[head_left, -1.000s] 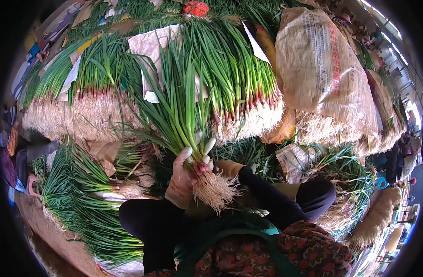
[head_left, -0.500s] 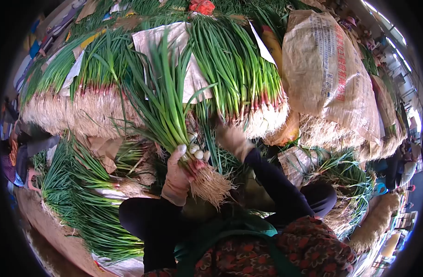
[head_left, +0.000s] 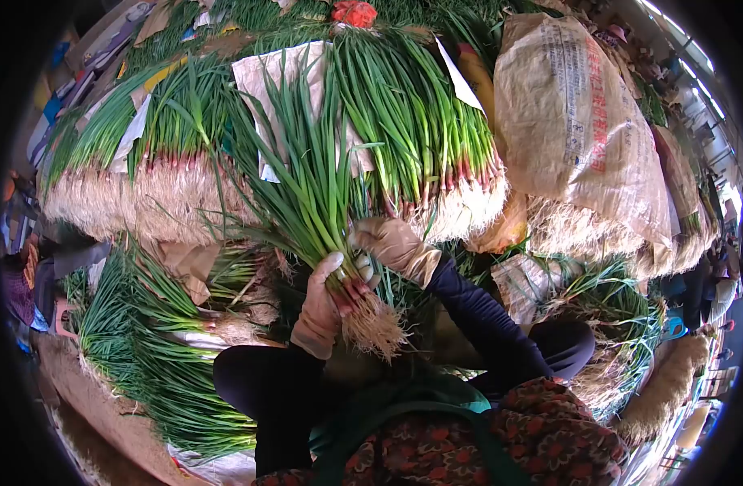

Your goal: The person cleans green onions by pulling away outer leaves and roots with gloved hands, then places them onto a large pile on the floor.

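Over the lap (head_left: 266, 381), the left hand (head_left: 316, 312) grasps a green-onion bunch (head_left: 326, 212) just above its roots (head_left: 374, 326). The right hand (head_left: 397, 247) curls at the stems (head_left: 333, 231), its grip too hidden to tell; beyond lie more onions (head_left: 428, 121) and a woven sack (head_left: 570, 121).

Tan sack (head_left: 578, 113) with red and dark print, yellow sack (head_left: 477, 77) beside it, red bundle (head_left: 354, 13), pale cloth (head_left: 254, 74), pink stool (head_left: 64, 318) at the brown floor (head_left: 84, 381)'s far edge, small blue object (head_left: 676, 326).

The brown floor (head_left: 104, 417) carries a long heap of green onions (head_left: 189, 397) at the left, with a white sack (head_left: 226, 466) at its near end
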Available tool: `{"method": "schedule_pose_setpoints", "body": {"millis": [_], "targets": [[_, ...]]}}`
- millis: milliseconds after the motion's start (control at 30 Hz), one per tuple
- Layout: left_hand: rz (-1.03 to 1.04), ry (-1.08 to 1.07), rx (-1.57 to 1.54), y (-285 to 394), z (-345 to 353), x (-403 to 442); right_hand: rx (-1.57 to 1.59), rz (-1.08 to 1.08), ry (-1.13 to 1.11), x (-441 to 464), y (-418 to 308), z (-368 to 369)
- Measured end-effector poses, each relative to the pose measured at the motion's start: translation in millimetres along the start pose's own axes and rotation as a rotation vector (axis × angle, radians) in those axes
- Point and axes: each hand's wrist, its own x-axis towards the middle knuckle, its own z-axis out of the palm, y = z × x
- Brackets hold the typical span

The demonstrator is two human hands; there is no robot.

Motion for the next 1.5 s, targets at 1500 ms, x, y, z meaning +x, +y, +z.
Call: {"method": "schedule_pose_setpoints", "body": {"millis": [1500], "targets": [[-0.021,-0.006,0.031,-5,10,2,-0.427,0.335,0.050,32,4,-11]]}}
